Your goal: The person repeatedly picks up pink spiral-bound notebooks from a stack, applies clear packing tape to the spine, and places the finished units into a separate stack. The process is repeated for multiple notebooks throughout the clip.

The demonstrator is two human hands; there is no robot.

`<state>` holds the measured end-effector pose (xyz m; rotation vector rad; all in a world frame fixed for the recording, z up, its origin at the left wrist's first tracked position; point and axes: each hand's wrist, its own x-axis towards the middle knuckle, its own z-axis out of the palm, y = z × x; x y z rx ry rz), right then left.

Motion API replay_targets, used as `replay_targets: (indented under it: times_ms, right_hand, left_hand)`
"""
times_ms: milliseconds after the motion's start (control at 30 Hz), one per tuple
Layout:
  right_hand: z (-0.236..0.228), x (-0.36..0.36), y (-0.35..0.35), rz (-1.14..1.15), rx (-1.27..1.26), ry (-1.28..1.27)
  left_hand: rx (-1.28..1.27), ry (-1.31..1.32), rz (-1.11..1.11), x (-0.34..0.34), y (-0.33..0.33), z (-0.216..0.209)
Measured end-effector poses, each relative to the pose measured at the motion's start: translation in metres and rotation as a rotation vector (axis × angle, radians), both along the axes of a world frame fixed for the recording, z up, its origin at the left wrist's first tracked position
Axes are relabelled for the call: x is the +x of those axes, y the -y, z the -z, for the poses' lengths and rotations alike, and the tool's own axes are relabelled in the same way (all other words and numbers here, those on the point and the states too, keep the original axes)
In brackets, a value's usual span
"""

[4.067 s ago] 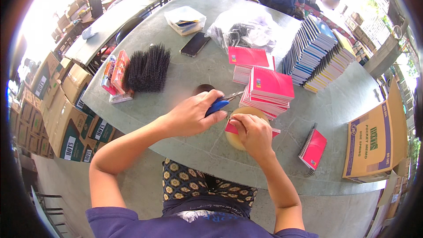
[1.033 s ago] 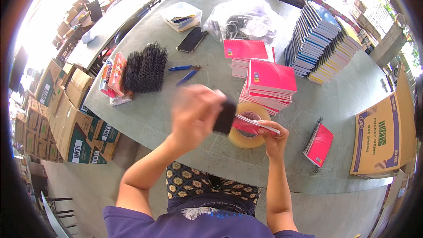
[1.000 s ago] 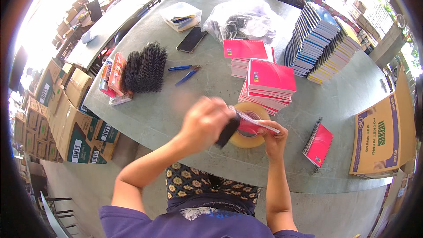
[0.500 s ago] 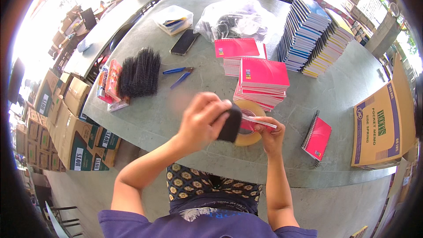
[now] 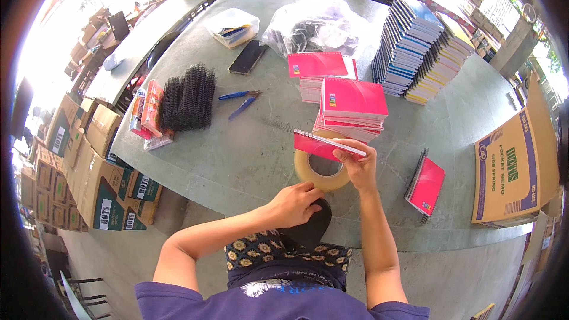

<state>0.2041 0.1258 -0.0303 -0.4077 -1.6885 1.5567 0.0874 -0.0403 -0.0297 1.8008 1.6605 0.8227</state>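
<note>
My left hand (image 5: 294, 205) is closed on a black flat pad with a rounded edge (image 5: 315, 225), held low at the table's near edge. In my right hand (image 5: 360, 166) is a small pink notebook (image 5: 317, 144), tilted and gripped at its right end. A thin dark wire coil (image 5: 282, 125) sticks out past the left end of its top edge, partly blurred. Beneath the notebook lies a wide yellowish tape roll (image 5: 305, 173). Behind it stands a stack of pink notebooks (image 5: 354, 98), with a second pink stack (image 5: 317, 65) beyond.
A spiral-bound pink notebook (image 5: 428, 185) lies right, near an open carton (image 5: 510, 169). Tall blue-edged (image 5: 400, 47) and yellow-edged (image 5: 441, 62) notebook stacks stand far right. Left are black coils (image 5: 187, 98), blue-handled pliers (image 5: 234, 95), a phone (image 5: 247, 57) and a plastic tub (image 5: 233, 26).
My left hand has drawn the black pad away from the notebook, down toward my body. My right hand has raised the notebook slightly, and its protruding coil now shows.
</note>
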Motion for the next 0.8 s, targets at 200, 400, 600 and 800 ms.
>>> replay_targets:
  times_ms: [200,400,600,800]
  right_hand:
    - [-0.011,0.004,-0.003,-0.049,-0.059,0.008]
    - [-0.007,0.000,0.002,-0.010,0.014,-0.017]
    - [-0.008,0.004,0.010,0.039,-0.011,0.020]
    - [-0.006,0.008,0.012,0.010,-0.086,-0.026]
  left_hand:
    - [0.504,-0.165,-0.243,-0.036,-0.007,-0.074]
    - [0.712,-0.329,-0.481,-0.053,-0.019,-0.089]
    - [0.598,-0.329,-0.346,-0.052,-0.021,-0.081]
    - [0.762,-0.195,-0.638,-0.052,-0.023,-0.098]
